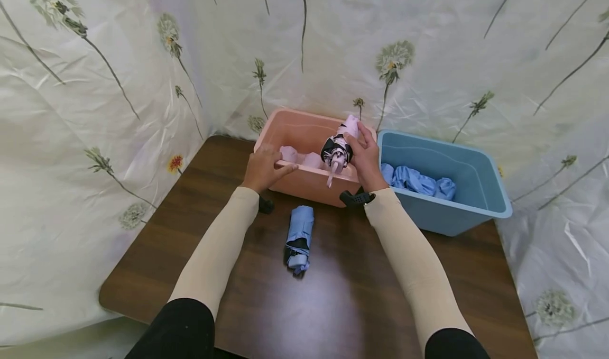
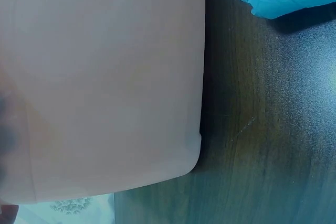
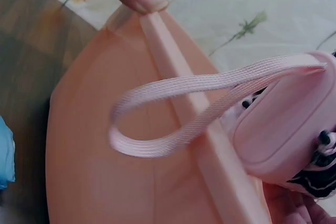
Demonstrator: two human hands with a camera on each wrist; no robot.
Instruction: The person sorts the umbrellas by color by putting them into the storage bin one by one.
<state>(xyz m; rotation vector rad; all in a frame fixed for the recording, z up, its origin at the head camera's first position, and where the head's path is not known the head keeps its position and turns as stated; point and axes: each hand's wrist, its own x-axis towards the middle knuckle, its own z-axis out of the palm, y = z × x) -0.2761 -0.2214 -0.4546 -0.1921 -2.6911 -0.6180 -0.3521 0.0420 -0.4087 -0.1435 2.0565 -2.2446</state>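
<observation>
A folded pink umbrella (image 1: 351,125) with black parts is gripped in my right hand (image 1: 366,158), tilted above the right part of the pink bin (image 1: 309,183). Its wrist strap (image 3: 157,88) hangs as a loop over the bin's front rim in the right wrist view. My left hand (image 1: 263,169) holds the bin's rim at the left front corner, thumb on the outside. Two pink bundles (image 1: 312,160) lie inside the bin. On the table in front, a folded blue umbrella (image 1: 301,226) lies alone. The left wrist view mostly shows the bin's outer wall (image 2: 115,87).
A blue bin (image 1: 442,213) stands beside the pink one on the right, with several blue folded bundles (image 1: 415,181) in it. Both bins sit at the back of the brown wooden table (image 1: 190,216). Flower-printed sheeting (image 1: 333,47) hangs behind and along the sides.
</observation>
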